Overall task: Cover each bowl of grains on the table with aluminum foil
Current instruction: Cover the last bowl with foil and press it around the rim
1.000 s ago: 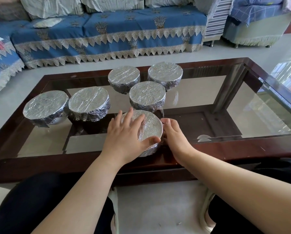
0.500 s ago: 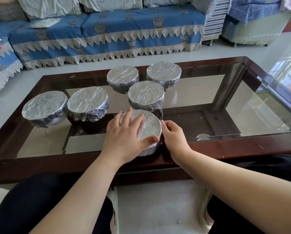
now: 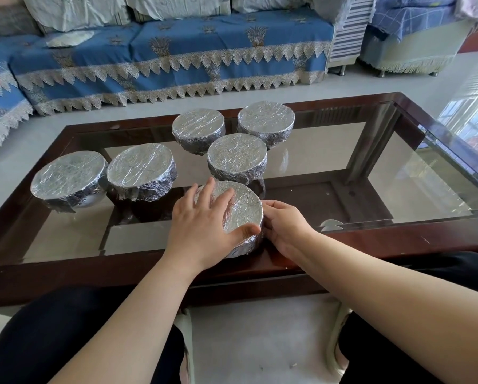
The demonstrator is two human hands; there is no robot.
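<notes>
We see six foil-covered bowls on the glass tabletop (image 3: 329, 162), every one already wrapped. The nearest bowl (image 3: 242, 214) sits at the centre of the frame, close to the dark wooden front rim, and both hands are on it. The left hand (image 3: 201, 231) lies flat across the foil top, fingers straight and spread, thumb pressed along the near edge — an open grip, pressing rather than grasping. The right hand (image 3: 283, 225) cups the bowl's right side, fingers curled against the foil skirt, holding it.

Just behind stands a second bowl (image 3: 237, 156), almost touching the nearest one. Further up are two more, one at upper centre (image 3: 198, 128) and one to its right (image 3: 266, 121). At the left of the frame a pair sits side by side and touching — the inner bowl (image 3: 140, 169) and the outer bowl (image 3: 69, 176).

Across the top of the frame runs a blue sofa (image 3: 176, 51) with fringed covers.
</notes>
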